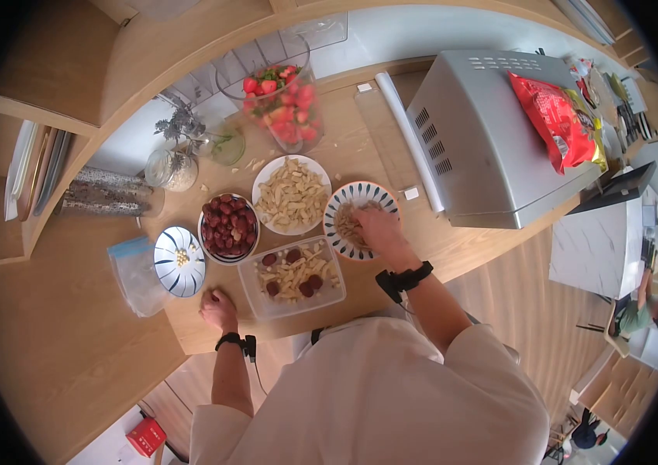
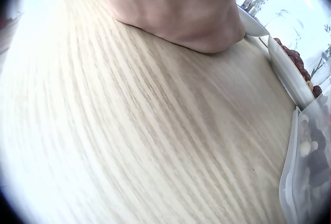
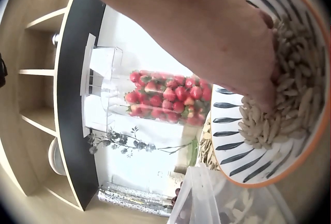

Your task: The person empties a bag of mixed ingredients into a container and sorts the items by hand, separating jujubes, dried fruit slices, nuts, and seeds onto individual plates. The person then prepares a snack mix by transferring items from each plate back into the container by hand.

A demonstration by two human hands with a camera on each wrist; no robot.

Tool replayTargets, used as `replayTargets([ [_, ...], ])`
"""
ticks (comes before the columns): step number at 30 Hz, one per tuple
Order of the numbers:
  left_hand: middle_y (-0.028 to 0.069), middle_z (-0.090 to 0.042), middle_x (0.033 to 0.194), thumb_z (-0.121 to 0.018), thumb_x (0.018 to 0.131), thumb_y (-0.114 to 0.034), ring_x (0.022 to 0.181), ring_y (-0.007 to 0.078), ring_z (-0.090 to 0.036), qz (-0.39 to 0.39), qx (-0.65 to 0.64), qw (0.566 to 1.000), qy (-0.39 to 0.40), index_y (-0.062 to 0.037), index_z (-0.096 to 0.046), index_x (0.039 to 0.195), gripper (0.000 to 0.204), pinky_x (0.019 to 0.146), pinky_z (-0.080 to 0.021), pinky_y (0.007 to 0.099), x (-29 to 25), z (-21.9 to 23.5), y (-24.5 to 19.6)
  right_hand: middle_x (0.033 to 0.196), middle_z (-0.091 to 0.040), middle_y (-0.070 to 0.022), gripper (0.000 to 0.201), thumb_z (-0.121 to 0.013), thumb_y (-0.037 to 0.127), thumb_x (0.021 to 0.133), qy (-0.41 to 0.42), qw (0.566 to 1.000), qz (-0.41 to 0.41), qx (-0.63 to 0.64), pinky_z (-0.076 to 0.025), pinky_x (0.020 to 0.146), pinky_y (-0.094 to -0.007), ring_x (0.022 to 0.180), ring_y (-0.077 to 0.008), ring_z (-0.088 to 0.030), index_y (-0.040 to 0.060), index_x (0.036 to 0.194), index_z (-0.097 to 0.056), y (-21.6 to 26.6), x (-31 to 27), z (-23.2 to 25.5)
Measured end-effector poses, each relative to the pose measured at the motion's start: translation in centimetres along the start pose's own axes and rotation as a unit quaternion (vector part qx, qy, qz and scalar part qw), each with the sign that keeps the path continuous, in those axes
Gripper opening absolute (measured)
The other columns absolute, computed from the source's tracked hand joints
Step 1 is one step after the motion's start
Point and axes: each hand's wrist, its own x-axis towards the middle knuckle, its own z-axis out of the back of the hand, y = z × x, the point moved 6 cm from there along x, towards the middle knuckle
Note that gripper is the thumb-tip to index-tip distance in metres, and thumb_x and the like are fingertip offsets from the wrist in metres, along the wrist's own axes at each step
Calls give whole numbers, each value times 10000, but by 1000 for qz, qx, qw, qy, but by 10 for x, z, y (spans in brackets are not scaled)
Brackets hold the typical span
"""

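Observation:
My right hand (image 1: pixel 378 229) reaches down into a patterned bowl with an orange rim (image 3: pixel 231 154), fingers curled among pale, elongated seeds (image 3: pixel 289 97) that look like sunflower seeds. Its fingertips are partly buried there. Beside that bowl, a clear plastic box (image 1: pixel 268 310) holds pale strips and several red dates (image 1: pixel 306 288). My left hand (image 1: pixel 219 308) rests on the table left of the box, fingers loosely curled with nothing in them; in the left wrist view its side (image 2: pixel 176 17) lies against the wood.
Behind the box stand a plate of pale strips (image 1: pixel 292 194) and a bowl of red dates (image 1: pixel 228 227). A striped dish (image 1: pixel 179 271) and plastic bags (image 1: pixel 139 279) lie left. Strawberries (image 1: pixel 286 116) fill a clear container at the back. A silver appliance (image 1: pixel 468 139) stands right.

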Motion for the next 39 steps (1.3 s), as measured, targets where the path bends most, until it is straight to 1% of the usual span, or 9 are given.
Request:
replayTargets([
  [8,111,-612,712,-495,845,-206,671,353,-569,14,17,1000,18,-54,-546,669,237,664,-386,452,1,-4,5,898,-694,-79,194,-704,273,822,5,1000,4,19,-533,735,-432,884,-297,-677,141,957,-661,5,0,-2],
  [11,137,-689,833,-495,874,-239,748,387,-621,23,39,997,66,-47,-672,814,269,700,-450,495,2,-7,7,895,-693,-97,189,-702,271,824,-6,999,-11,38,-525,734,-445,874,-309,-670,128,941,-664,4,-3,0],
  [13,110,-615,714,-498,843,-206,681,348,-575,8,7,1000,-2,-52,-559,669,241,668,-385,446,0,-2,2,877,-692,-108,168,-692,261,829,-34,996,0,79,-518,731,-445,846,-312,-667,118,915,-670,3,-6,6],
  [20,91,-618,712,-503,847,-209,682,337,-578,14,13,1000,18,-65,-562,670,236,665,-381,437,0,-3,4,822,-691,-116,123,-696,206,830,-53,985,-2,165,-518,699,-454,806,-318,-667,89,868,-692,-11,-6,17],
  [23,80,-618,707,-507,846,-208,678,330,-578,23,17,999,31,-72,-563,669,231,663,-380,431,1,-4,5,764,-685,-128,99,-709,121,814,-103,963,39,246,-512,657,-378,705,-279,-658,52,884,-697,-10,-6,29],
  [28,77,-606,688,-509,844,-205,658,332,-567,19,17,999,31,-73,-550,658,232,648,-372,435,1,-6,7,735,-668,-29,99,-710,71,872,-120,903,-9,411,-479,610,-249,662,-72,-577,-19,894,-675,-14,-10,48],
  [29,77,-606,688,-509,844,-205,658,332,-567,19,17,999,31,-73,-550,658,232,648,-372,435,1,-6,7,735,-668,-29,99,-710,71,872,-120,904,-9,411,-479,610,-249,662,-72,-577,-19,894,-675,-14,-9,48],
  [34,78,-606,687,-509,844,-206,655,336,-565,18,9,999,28,-71,-549,658,233,643,-371,436,1,-3,5,818,-678,11,80,-698,65,899,-126,788,20,603,-498,646,-222,726,-31,-590,-7,926,-678,-3,-11,57],
  [39,81,-613,690,-514,846,-209,664,336,-572,19,3,1000,24,-73,-562,668,229,660,-378,438,1,-1,3,811,-662,23,72,-692,54,902,-95,752,75,648,-484,642,-199,716,-20,-572,-10,932,-679,33,-26,88],
])
